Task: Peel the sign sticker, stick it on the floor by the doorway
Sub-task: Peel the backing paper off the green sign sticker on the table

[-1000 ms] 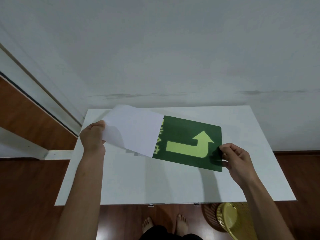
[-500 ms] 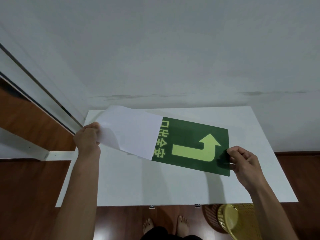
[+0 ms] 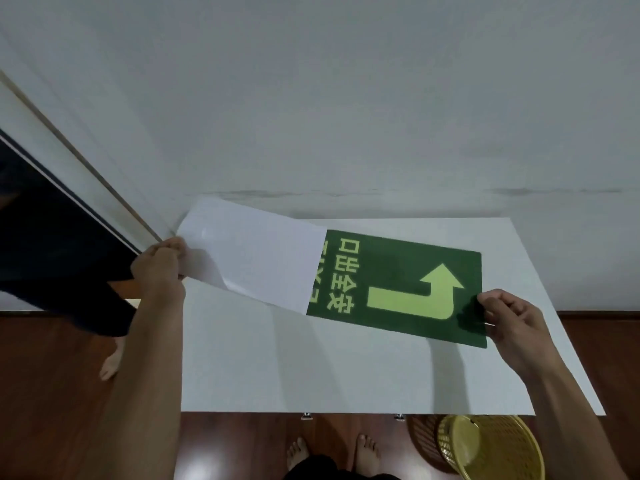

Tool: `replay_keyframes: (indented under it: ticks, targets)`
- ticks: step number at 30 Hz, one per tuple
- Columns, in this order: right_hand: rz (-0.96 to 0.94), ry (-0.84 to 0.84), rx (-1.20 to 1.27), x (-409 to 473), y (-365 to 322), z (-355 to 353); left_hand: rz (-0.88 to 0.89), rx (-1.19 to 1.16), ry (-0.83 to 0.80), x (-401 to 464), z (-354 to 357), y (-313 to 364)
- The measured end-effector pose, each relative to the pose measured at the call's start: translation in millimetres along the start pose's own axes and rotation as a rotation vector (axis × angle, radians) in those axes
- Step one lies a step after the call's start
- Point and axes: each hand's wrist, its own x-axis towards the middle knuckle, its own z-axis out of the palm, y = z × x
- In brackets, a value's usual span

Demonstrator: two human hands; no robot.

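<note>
Held in the air over the white worktop [image 3: 346, 375], between two hands: a green sign sticker [image 3: 408, 282] with a pale yellow-green bent arrow and a line of characters in the same colour. Right hand [image 3: 512, 323] pinching the sticker's right edge, near the lower corner beside the arrow, thumb on the printed face, fingers curled behind; grip closed on the sticker. Left hand [image 3: 159, 268] clamped on the far left edge of the white backing sheet [image 3: 249, 254], grip closed tight on the paper, fingers bunched. Backing sheet drawn leftward and lying over the sticker's left part, covering a second row of characters almost wholly; a soft curl along its lower left edge. Sheet and sticker stretched in one long slanted band, left end higher in the view, right end lower. No contact visible between sticker and worktop; a shadow cast on the worktop below the right hand.

Beyond the worktop, a plain pale wall [image 3: 346, 98]. At left, a door frame [image 3: 86, 174] running diagonally, with a dark-clothed leg and bare foot [image 3: 110, 362] of another person on the wooden floor [image 3: 45, 410]. Below the worktop's near edge, the wearer's own bare feet [image 3: 332, 459], and to the right a yellow wicker basket [image 3: 491, 448] on the floor.
</note>
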Motion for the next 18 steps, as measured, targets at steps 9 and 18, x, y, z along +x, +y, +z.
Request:
replay_keyframes:
  ticks: [9, 18]
  targets:
    - [0.058, 0.135, 0.068, -4, 10, -63, 0.023, 0.145, 0.166, 37, -38, -5]
    - [0.013, 0.138, 0.085, 7, -4, -49, 0.25, 0.318, 0.185, 18, -29, -7]
